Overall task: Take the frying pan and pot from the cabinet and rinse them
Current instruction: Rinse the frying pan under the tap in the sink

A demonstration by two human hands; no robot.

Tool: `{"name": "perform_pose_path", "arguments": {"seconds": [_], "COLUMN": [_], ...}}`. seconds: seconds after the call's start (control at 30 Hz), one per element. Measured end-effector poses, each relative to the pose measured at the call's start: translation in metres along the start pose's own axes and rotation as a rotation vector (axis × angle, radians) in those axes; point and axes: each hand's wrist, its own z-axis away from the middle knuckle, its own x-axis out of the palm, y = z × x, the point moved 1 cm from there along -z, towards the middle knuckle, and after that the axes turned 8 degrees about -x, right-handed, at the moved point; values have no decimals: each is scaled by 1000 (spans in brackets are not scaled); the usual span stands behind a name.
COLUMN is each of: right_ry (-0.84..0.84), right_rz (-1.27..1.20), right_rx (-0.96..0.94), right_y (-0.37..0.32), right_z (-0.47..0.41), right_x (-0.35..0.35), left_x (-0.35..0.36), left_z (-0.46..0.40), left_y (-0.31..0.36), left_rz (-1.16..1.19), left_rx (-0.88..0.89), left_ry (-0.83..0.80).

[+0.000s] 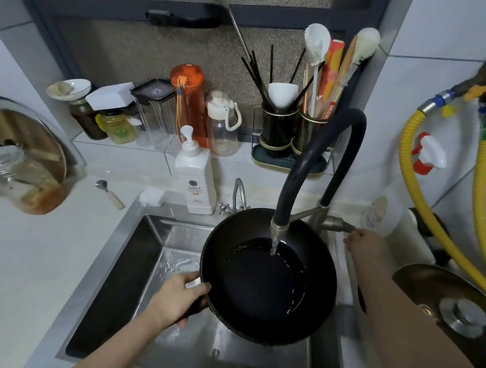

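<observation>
Both forearms reach up from the frame's bottom edge: the left hand [182, 296] grips the handle of the black frying pan [267, 276], held level over the steel sink [146, 252], centre frame. Its handle runs toward lower left, and a thin stream from the faucet spout [278, 228] pools in its glossy base. The right hand [364, 244], nearer the faucet lever [337, 225] at right, touches it; whether its fingers curl round it cannot be told.

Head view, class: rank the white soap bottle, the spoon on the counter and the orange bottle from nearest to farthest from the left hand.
From the left hand, gripping the pan's handle over the sink:
1. White soap bottle, behind the sink's rim.
2. Spoon, on the counter to the left.
3. Orange bottle, on the back ledge.
</observation>
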Motion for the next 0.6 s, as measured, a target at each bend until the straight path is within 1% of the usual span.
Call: {"name": "perform_pose_path", "arguments": {"seconds": [0.03,0.07,0.1,0.13,0.2,0.23,0.33,0.43,0.5,0.53,0.6], "right_ry": [-20,-51,-62,-76,-70,-50,-185,-290,-368,-392,-397], "right_rz": [100,303,414,419,209,151,251,220,300,326,289], "right_rx": [5,-89,-132,-137,-59,-68,-87,-109,-124,-137,-145], "right_y": [0,3,5,5,2,0,-8,-8,-3,1,7], "right_z": [-1,-4,-7,-7,-8,-4,7,24,40,48,63], "right_x": [0,2,3,3,0,0,6,21,30,34,40], "left_x": [0,-1,-2,-3,-6,-7,-11,-16,-21,-24,-32], "left_z": [0,-1,-1,-1,-2,-2,-4,-5,-6,-6,-7], "left_y": [-1,-2,-4,-5,-8,-10,-12,-17,-22,-25,-31], "left_rz": [3,7,11,14,27,32,34,43,63,71,85], "left_rx": [-1,-2,-2,-4,-12,-13,-21,-24,-19,-13,-9], "left_ry": [2,2,2,2,-4,-9,-30,-57,-74,-83,-117]}}
